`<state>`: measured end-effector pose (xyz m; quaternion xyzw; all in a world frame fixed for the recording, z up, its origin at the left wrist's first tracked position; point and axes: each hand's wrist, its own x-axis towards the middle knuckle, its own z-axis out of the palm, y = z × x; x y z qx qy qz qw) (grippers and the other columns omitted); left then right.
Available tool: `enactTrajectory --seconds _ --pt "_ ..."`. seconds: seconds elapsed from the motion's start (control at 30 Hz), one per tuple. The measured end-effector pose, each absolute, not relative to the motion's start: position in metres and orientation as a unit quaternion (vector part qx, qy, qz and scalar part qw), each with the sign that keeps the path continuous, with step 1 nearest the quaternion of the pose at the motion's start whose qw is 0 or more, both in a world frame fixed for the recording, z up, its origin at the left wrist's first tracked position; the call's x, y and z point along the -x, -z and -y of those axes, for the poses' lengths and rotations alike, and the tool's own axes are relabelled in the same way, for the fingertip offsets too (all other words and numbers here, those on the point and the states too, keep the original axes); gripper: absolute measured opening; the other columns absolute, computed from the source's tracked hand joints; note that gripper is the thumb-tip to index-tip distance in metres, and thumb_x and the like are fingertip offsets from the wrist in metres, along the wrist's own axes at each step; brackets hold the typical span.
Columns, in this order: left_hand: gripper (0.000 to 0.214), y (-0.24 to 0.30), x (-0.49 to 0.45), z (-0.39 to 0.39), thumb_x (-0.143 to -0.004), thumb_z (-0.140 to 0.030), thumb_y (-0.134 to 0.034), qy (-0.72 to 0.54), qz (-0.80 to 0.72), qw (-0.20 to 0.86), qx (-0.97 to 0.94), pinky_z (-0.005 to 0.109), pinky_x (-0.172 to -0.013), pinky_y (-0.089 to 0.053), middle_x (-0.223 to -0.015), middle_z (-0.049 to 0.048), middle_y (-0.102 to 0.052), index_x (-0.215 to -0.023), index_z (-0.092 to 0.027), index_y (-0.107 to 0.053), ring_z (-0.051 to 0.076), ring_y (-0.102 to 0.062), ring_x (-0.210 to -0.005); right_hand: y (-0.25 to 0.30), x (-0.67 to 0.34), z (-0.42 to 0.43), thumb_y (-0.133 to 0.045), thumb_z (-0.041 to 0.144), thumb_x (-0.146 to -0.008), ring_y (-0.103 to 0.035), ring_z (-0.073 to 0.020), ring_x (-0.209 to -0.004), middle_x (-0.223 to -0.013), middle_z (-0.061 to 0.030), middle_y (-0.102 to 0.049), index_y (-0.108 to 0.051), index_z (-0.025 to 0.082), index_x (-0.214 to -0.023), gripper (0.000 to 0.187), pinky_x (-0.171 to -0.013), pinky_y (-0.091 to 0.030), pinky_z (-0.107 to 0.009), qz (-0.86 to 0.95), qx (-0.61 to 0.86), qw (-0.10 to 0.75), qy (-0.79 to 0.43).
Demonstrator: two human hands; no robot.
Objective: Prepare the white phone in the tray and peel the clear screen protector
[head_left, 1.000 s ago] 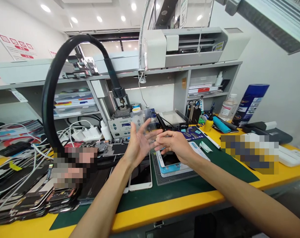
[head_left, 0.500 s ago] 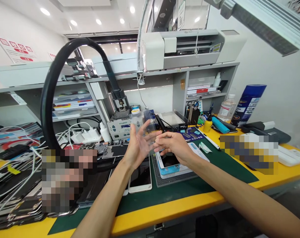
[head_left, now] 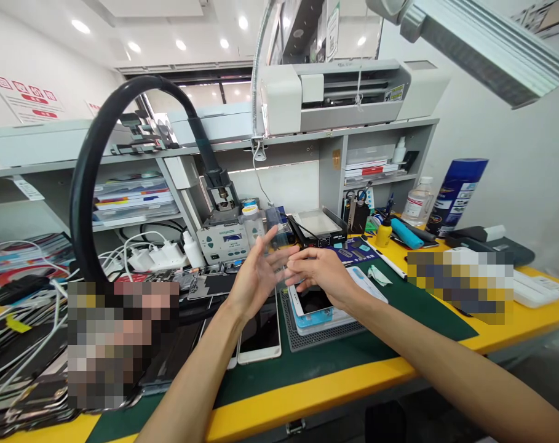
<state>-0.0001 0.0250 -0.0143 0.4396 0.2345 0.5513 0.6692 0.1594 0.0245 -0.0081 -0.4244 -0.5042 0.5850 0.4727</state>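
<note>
Above the phones, my left hand [head_left: 255, 275] is raised with its thumb and fingers spread apart. A clear plastic film [head_left: 276, 224], hard to see, stands upright against its fingers; its lower edges are lost against the hands. My right hand [head_left: 318, 271] meets it from the right, thumb and fingertips pinched together at the film's side. Below the right hand, a white-framed phone [head_left: 310, 301] lies on a blue-and-white box [head_left: 323, 319]. A larger white-framed tablet [head_left: 261, 329] with a dark screen lies under my left hand.
The green mat [head_left: 307, 369] covers the yellow bench [head_left: 334, 394]. Phones and white cables [head_left: 53, 320] crowd the left, under a thick black hose [head_left: 83, 160]. A yellow bottle [head_left: 384, 235], white pen [head_left: 390, 263] and blue spray can [head_left: 459, 197] are at the right.
The view has shifted slightly. Both hands keep nearly the same pose around the clear film, the left still spread and the right still pinched.
</note>
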Motion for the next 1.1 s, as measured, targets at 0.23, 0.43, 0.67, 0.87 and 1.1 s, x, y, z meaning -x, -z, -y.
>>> enactTrajectory --seconds 0.23,0.43,0.67,0.87,1.1 --pt "0.057 0.015 0.0 -0.025 -0.098 -0.052 -0.048 -0.548 -0.242 0.661 -0.453 0.049 -0.098 -0.048 -0.113 0.0143 -0.074 -0.15 -0.029 -0.041 0.029 -0.067 -0.111 0.018 -0.163 -0.031 -0.072 0.018 -0.078 -0.075 -0.0219 -0.064 -0.075 -0.0096 -0.076 -0.067 0.014 -0.083 0.009 -0.047 -0.054 -0.022 0.52 0.414 0.469 -0.581" --pt "0.056 0.014 0.001 -0.026 -0.098 -0.051 -0.049 -0.555 -0.268 0.636 -0.465 0.045 -0.089 -0.052 -0.117 0.0148 -0.072 -0.149 -0.029 -0.042 0.028 -0.068 -0.107 0.016 -0.163 -0.03 -0.07 0.026 -0.084 -0.075 -0.0217 -0.065 -0.081 -0.0125 -0.078 -0.068 0.015 -0.085 0.011 -0.047 -0.054 -0.023 0.549 0.421 0.461 -0.556" --pt "0.054 0.014 0.007 -0.028 -0.098 -0.05 -0.051 -0.57 -0.263 0.622 -0.468 0.049 -0.097 -0.05 -0.12 0.0131 -0.071 -0.147 -0.029 -0.044 0.028 -0.067 -0.109 0.01 -0.165 -0.028 -0.066 0.029 -0.086 -0.071 -0.0172 -0.058 -0.079 -0.0098 -0.076 -0.071 0.015 -0.081 0.016 -0.044 -0.048 -0.021 0.593 0.435 0.472 -0.486" --pt "0.058 0.014 0.007 -0.028 -0.099 -0.049 -0.05 -0.566 -0.244 0.642 -0.456 0.052 -0.101 -0.047 -0.129 0.0183 -0.066 -0.149 -0.02 -0.041 0.032 -0.062 -0.119 0.014 -0.171 -0.034 -0.071 0.037 -0.081 -0.06 -0.0146 -0.06 -0.066 -0.0026 -0.065 -0.072 0.017 -0.077 0.02 -0.044 -0.042 -0.022 0.602 0.438 0.525 -0.412" --pt "0.051 0.013 0.0 -0.022 -0.098 -0.046 -0.053 -0.529 -0.25 0.67 -0.457 0.045 -0.098 -0.049 -0.109 0.0101 -0.074 -0.144 -0.023 -0.052 0.028 -0.065 -0.111 0.012 -0.169 -0.032 -0.076 0.039 -0.078 -0.064 -0.0162 -0.076 -0.089 -0.0068 -0.071 -0.075 0.017 -0.093 0.027 -0.058 -0.051 -0.025 0.574 0.321 0.483 -0.578"
